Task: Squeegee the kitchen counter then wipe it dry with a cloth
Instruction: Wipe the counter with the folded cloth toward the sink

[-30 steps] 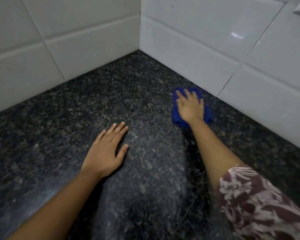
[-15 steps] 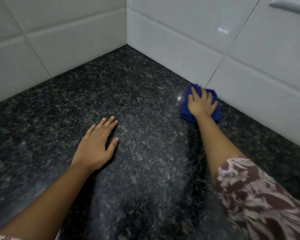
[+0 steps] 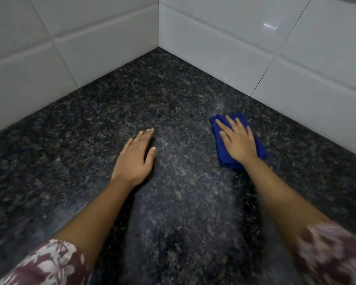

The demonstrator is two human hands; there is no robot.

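A folded blue cloth (image 3: 222, 155) lies on the dark speckled granite counter (image 3: 90, 124), a little away from the right wall. My right hand (image 3: 237, 141) presses flat on top of it, fingers spread, covering most of it. My left hand (image 3: 135, 159) rests palm down on the bare counter to the left of the cloth, fingers together and holding nothing. No squeegee is in view.
White tiled walls (image 3: 224, 44) meet in a corner at the back of the counter and close it off on the left and right. Floral sleeves show at the bottom corners.
My right hand has slid the blue cloth back from the right wall toward me and toward the middle of the counter. The left hand stays flat in about the same place.
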